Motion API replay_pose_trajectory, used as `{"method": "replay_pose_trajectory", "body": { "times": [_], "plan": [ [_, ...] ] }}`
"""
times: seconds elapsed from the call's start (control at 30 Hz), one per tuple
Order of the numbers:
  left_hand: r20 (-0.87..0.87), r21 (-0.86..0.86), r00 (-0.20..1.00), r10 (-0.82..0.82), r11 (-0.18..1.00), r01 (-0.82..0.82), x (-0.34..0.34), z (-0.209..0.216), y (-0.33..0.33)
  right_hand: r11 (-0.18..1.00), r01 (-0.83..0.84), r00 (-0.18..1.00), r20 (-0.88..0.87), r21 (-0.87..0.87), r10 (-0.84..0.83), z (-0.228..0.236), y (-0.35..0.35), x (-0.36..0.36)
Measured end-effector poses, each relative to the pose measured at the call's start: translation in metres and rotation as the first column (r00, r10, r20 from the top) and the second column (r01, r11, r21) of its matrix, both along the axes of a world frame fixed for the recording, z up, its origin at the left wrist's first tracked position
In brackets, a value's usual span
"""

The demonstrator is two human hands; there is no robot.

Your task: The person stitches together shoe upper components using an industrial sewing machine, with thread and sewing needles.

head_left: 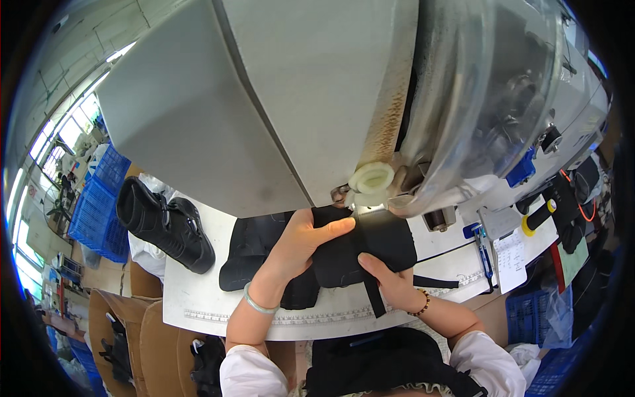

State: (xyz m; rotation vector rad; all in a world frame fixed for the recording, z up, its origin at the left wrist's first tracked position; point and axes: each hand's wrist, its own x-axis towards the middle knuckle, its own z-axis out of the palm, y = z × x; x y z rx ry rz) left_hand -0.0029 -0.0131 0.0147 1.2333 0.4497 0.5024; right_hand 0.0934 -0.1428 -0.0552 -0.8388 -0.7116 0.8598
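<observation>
A black padded fabric piece (390,241) lies on the white table under the front of a large grey sewing machine (317,86), and a small light shines on its far edge. My left hand (299,243) grips its left side, with the thumb stretched across the top. On the near right edge, my right hand (391,281) pinches the piece between thumb and fingers. A black strap (375,298) hangs from the near edge beside my right fingers. Further black fabric pieces (246,258) lie to the left, partly under my left wrist. The machine's head hides the needle area.
A black boot (169,228) stands at the table's left. Blue snips (484,261), a white paper pad (509,261) and a black thread spool (539,217) lie at the right. Blue crates (100,208) stand far left, cardboard boxes (153,344) near left, another blue crate (526,317) lower right.
</observation>
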Motion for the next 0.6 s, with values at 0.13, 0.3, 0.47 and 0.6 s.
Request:
{"method": "replay_pose_trajectory", "body": {
  "times": [0.13, 0.3, 0.47, 0.6],
  "plan": [
    [0.023, -0.016, 1.000, -0.003, 1.000, 0.003, -0.001, 0.003, -0.001, 0.998, 0.061, 0.998, 0.015, 0.026, -0.061, 0.012, 0.006, 0.001],
    [0.057, 0.010, 0.998, 0.037, 0.999, -0.037, 0.001, 0.006, -0.005, 1.000, 0.000, 0.998, -0.055, 0.025, 0.001, 0.012, 0.005, 0.001],
    [-0.077, -0.043, 0.997, -0.027, 0.999, 0.023, 0.001, 0.000, 0.001, 0.999, 0.035, 0.999, 0.036, -0.028, -0.034, 0.012, 0.006, 0.009],
    [0.066, 0.416, 0.956, 0.287, 0.863, -0.287, -0.010, -0.023, -0.010, 0.971, -0.127, 0.991, 0.018, -0.201, 0.133, 0.023, -0.007, 0.013]
  ]
}}
